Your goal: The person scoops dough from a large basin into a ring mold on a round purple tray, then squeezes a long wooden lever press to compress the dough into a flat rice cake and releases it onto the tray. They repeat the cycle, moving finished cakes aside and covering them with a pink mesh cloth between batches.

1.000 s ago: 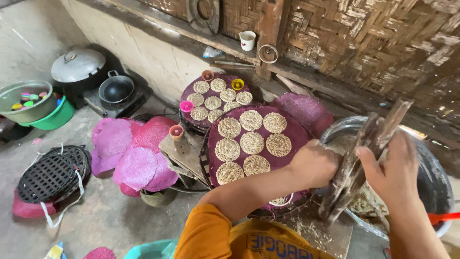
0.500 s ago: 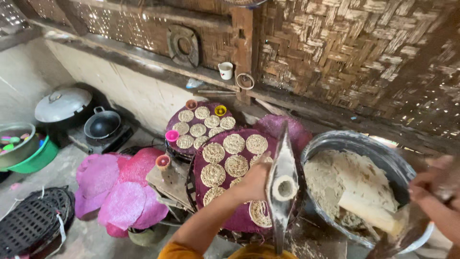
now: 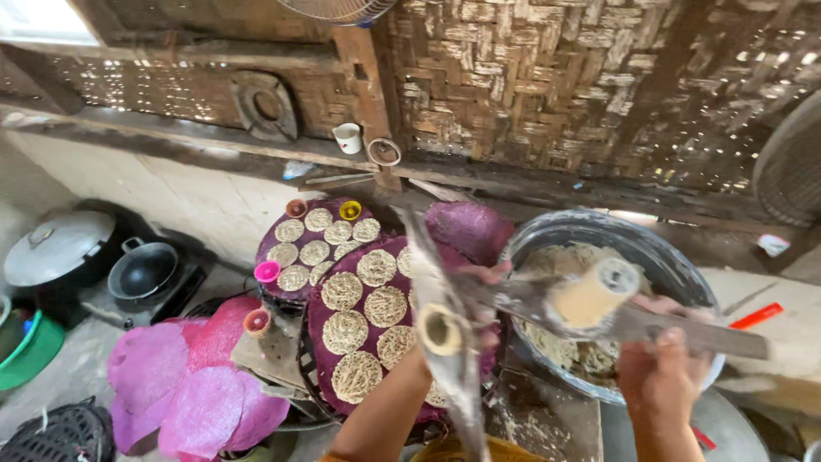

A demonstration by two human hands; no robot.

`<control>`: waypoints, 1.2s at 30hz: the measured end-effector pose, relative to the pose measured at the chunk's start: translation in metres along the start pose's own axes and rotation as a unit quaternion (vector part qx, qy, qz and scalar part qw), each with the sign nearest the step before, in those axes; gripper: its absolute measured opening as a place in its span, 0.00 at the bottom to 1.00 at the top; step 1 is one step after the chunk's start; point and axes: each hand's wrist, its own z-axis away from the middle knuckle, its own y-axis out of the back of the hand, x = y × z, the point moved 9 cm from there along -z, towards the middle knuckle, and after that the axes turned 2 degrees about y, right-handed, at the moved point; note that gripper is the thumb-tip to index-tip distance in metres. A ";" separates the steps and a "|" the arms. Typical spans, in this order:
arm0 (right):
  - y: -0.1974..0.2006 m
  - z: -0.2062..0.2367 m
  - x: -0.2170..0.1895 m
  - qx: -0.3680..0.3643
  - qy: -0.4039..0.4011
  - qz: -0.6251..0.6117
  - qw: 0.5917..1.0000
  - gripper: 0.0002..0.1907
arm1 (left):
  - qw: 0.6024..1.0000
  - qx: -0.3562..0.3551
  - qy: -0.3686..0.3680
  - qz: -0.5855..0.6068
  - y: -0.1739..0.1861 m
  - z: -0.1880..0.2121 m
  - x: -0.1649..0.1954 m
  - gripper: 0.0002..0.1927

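— What do we hold?

— We hold a wooden noodle press [image 3: 522, 316] in two parts. Our left hand [image 3: 479, 299] is at the long arm with a hollow tube [image 3: 441, 328]. Our right hand [image 3: 663, 368] grips the flat arm with the round plug [image 3: 590, 295]. The press hangs over the edge of the big bowl [image 3: 658, 257], just beside the purple tray.

— How are our fingers?

— The right fingers [image 3: 667, 342] are wrapped tight round the wood. The left ones are blurred and partly hidden behind the arm, so we cannot tell.

— Why is the press open like that?

— We think the plug is out so the tube can be filled. The bowl with pale dough [image 3: 556, 257] sits right under it, so bits fall back in.

— How many noodle rounds do we see?

— On the near purple tray [image 3: 329, 338] we count about six rounds [image 3: 345, 332], and the press may hide more. On the far tray [image 3: 274, 257] we count about eight. They lie apart so they do not stick.

— What else?

— Four small cups stand at the far tray's rim: a pink cup [image 3: 267, 271], a yellow cup [image 3: 350, 210] and two brown ones. Loose pink cloths [image 3: 184, 385] lie on the floor. Two dark pots [image 3: 145, 269] sit at the left, and one white cup [image 3: 347, 137] stands on the ledge.
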 end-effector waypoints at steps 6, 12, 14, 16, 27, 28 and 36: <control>0.091 -0.021 0.086 -0.259 -0.168 0.847 0.433 0.27 | 0.991 0.089 -0.037 0.091 0.041 0.030 0.026 0.24; 0.131 -0.013 0.094 -0.308 -0.240 0.886 0.249 0.14 | 0.988 0.103 -0.061 0.098 0.061 0.063 0.040 0.17; 0.140 -0.010 0.094 -0.350 -0.248 0.880 0.206 0.12 | 0.983 0.110 -0.083 0.123 0.068 0.068 0.050 0.15; 0.145 -0.012 0.089 -0.365 -0.257 0.871 0.204 0.11 | 0.983 0.136 -0.105 0.068 0.072 0.076 0.064 0.13; 0.121 -0.112 0.060 -0.257 -0.191 0.908 0.270 0.13 | 0.955 0.291 0.039 0.046 0.060 0.099 0.075 0.30; 0.114 -0.119 0.070 -0.246 -0.183 0.905 0.295 0.14 | 0.956 0.283 0.021 0.070 0.055 0.096 0.071 0.30; 0.072 -0.112 0.150 -0.335 -0.154 0.874 0.317 0.17 | 0.967 0.250 -0.005 0.054 0.029 0.098 0.048 0.30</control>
